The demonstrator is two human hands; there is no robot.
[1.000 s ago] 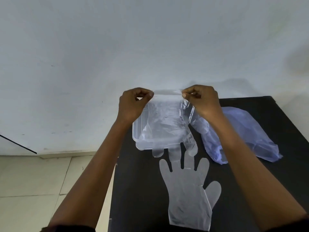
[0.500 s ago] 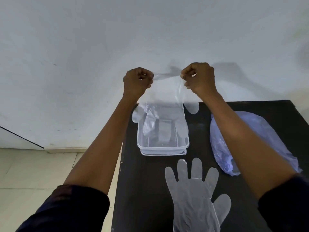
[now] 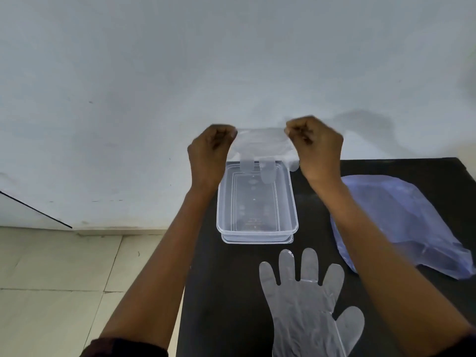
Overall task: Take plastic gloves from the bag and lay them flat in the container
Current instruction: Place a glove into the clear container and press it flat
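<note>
The flat clear plastic glove at the black table's near edge is running off the bottom edge. The right hand is hiding part of the held, motion-blurred clear glove.

Both hands, left and right, raised forward, fingers curled, pinching.

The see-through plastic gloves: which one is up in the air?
The clear plastic glove pinched by both hands above the clear container; the other glove lies flat on the black table.
</note>
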